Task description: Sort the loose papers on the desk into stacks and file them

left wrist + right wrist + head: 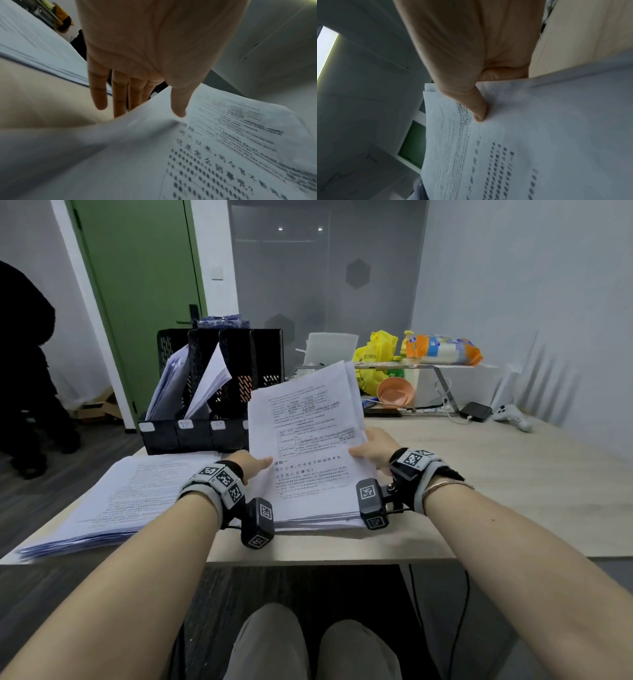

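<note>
I hold a thick bundle of printed papers [305, 440] tilted up off the desk, its lower edge near the front of the desk. My left hand [253, 465] grips its left edge, thumb on the printed face [178, 108] and fingers [120, 97] behind the sheets. My right hand [371, 446] pinches the right edge, thumb [477, 108] pressed on the top page and fingers hidden behind. A second wide stack of papers [116, 491] lies flat on the desk at the left. A black mesh file rack [212, 392] stands behind it, with papers in two of its slots.
The light wooden desk [496, 491] stretches to the right. At the back are a yellow bag [375, 350], an orange bowl [394, 392], a packet on a clear riser [442, 350], a black box [476, 410] and a white game controller [513, 416]. A person in black [24, 364] stands far left.
</note>
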`<state>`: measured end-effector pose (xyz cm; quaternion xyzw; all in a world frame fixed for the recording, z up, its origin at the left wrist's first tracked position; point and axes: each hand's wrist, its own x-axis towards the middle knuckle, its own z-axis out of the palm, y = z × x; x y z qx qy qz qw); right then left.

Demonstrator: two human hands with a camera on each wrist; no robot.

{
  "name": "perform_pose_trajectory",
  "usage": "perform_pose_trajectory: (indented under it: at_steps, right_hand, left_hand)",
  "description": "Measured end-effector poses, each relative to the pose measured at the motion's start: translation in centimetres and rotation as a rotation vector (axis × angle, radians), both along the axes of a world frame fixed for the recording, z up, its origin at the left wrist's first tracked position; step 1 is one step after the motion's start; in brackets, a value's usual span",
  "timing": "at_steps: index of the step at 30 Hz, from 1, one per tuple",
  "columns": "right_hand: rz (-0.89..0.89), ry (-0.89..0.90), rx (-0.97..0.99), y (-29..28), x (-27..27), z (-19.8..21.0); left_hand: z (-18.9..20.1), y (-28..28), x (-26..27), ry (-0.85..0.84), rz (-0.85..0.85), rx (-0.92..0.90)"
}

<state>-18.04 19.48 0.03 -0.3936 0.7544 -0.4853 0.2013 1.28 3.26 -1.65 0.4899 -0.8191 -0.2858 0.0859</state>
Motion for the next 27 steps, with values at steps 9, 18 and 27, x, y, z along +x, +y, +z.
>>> perform_pose_trajectory:
  at_steps: [9,18,27]
  right_hand:
    - [-0.238,-0.008,-0.324,4.4,-2.9,2.8]
    - [-0.264,0.163,-0.428,4.3,-2.9,3.5]
    - [-0.338,0.116,-0.499,4.2,-4.8,0.8]
  left_hand:
    - [2.4,2.8,-6.0,0.621,-0.022,0.065]
    - [4.4,7.7,-10.8,0.874,-0.112,-0.153]
    - [2.1,7.1,-11.8,0.932,-0.105,-0.027]
